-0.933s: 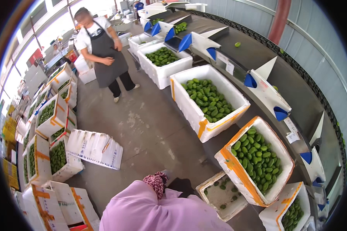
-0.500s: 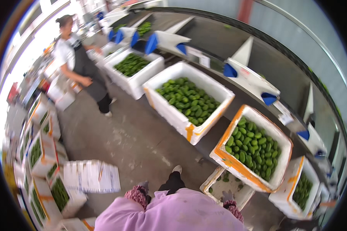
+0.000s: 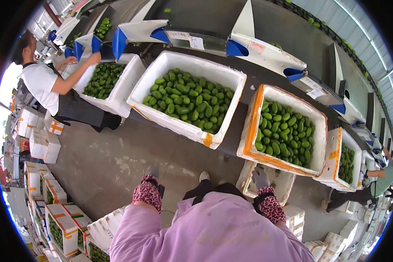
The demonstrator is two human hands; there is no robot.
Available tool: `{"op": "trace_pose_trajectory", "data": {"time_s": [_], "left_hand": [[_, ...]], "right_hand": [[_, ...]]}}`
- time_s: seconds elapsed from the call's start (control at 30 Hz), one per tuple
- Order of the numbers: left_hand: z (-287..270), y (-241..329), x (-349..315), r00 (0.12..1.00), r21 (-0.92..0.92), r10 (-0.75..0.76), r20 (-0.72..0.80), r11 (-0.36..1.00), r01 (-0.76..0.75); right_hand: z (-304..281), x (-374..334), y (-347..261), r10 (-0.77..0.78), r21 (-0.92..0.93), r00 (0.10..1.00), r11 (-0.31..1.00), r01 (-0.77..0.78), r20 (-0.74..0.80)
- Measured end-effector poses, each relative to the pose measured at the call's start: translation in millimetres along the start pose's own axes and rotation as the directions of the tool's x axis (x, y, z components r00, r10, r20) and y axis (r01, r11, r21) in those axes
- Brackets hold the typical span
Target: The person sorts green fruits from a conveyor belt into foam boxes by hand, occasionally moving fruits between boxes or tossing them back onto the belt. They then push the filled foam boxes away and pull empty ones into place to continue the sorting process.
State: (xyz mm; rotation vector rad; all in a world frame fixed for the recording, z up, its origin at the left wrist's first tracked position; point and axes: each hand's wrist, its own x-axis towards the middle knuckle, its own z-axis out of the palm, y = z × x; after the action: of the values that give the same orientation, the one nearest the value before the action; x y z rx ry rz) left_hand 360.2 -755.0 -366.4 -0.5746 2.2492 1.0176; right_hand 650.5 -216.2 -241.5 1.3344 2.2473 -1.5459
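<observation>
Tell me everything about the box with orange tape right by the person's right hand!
The box is white, open-topped and foam-looking, with scuffed sides and orange tape along its rim. Lots of green, oval fruits fill it. It stands beside the sorting machine, partly covering a lower white box in this view. The right hand is close, but I can't tell if they touch.

This is a produce sorting and packing shed: a grading line with a dark belt [image 3: 201, 13] and blue chutes [image 3: 236, 49] crosses the top, foam boxes [image 3: 218, 76] of green fruit [image 3: 190, 98] line its edge, an aproned worker [image 3: 41, 87] stands upper left, and ribbed metal wall [image 3: 382, 48] shows upper right above bare floor [image 3: 100, 148].
</observation>
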Motion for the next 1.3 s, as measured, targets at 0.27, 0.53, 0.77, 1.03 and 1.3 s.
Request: {"op": "trace_pose_trajectory", "data": {"time_s": [0.27, 0.53, 0.77, 1.03, 1.3], "left_hand": [[117, 180, -102, 0.875, -0.085, 0.343, 0.341, 0.939, -0.335], [82, 314, -119, 0.823, -0.253, 0.229, 0.520, 0.961, -0.107], [133, 420, -48, 0.837, -0.397, 0.388, 0.385, 0.889, -0.230], [315, 571, -86, 0.816, 0.397, 0.556, 0.159, 0.721, -0.568], [339, 608, -95, 0.913, 0.541, 0.401, -0.077, 0.786, -0.299]], "right_hand": [[-39, -6, 1, 0.184, 0.460, 0.948, 0.887, -0.047, -0.259], [-67, 15, -65, -0.027, 0.122, 0.852, 0.987, 0.106, -0.523], [-169, 82, -185, -0.219, -0.029, 0.690, 0.961, 0.276, -0.690], [-303, 180, -270, -0.697, -0.624, 0.445, 0.710, 0.326, -0.562], [-368, 251, -323, -0.743, -0.802, 0.545, 0.564, 0.196, -0.389]]}}
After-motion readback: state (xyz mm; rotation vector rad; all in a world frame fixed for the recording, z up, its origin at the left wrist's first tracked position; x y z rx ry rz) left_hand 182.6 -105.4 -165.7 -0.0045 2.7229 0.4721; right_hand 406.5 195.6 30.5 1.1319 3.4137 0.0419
